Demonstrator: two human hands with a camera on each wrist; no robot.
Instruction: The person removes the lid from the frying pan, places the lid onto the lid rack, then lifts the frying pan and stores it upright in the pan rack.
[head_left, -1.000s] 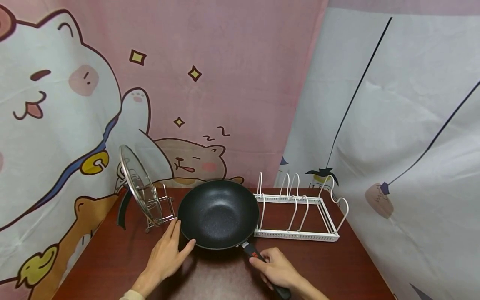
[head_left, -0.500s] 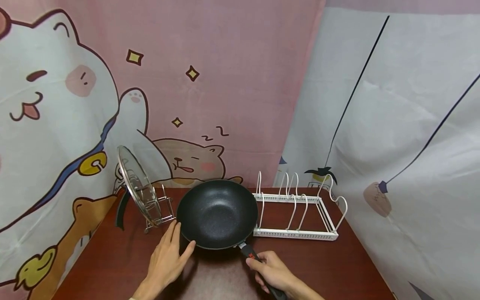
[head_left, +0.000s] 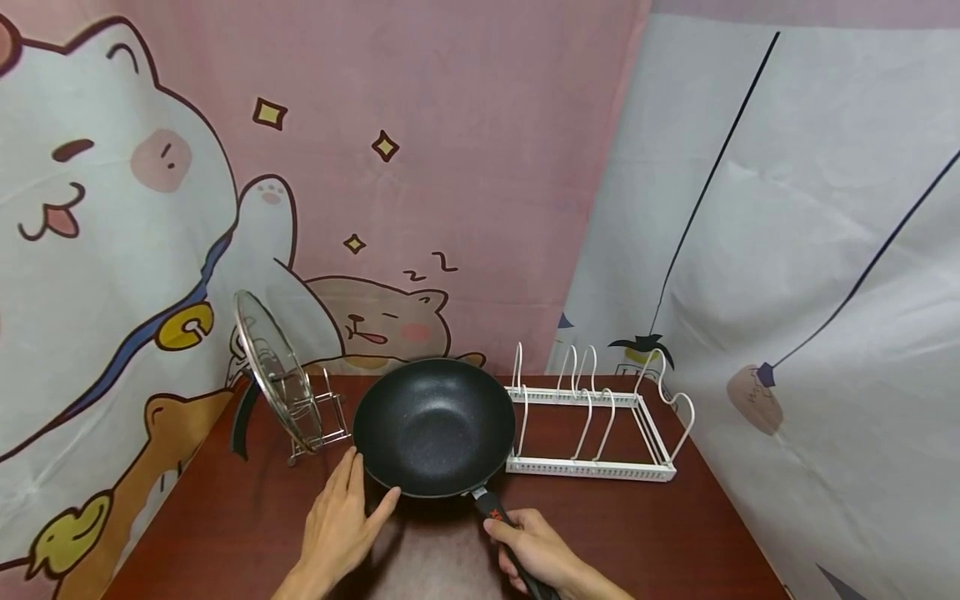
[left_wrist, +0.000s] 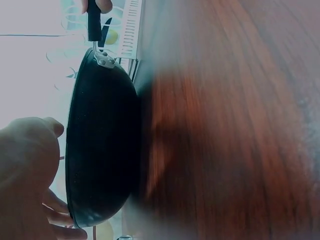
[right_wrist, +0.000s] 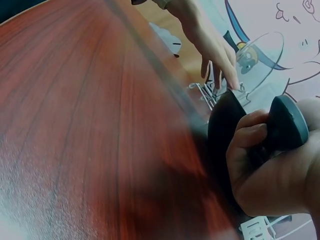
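The right hand (head_left: 534, 546) grips the handle (head_left: 491, 507) of the pan (head_left: 435, 429). The left hand (head_left: 336, 527), fingers apart, is right at its side. The pan sits on the table (head_left: 645, 542) between the lid (head_left: 273, 367) and the rack (head_left: 592, 469).

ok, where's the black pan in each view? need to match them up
Head: black pan in the lower middle, slightly left of centre.
Left wrist: left half, seen side-on.
Right wrist: right of centre, partly hidden by the right hand.
Shared landmark: white rack, right of the pan in head, top in left wrist, bottom right in right wrist.
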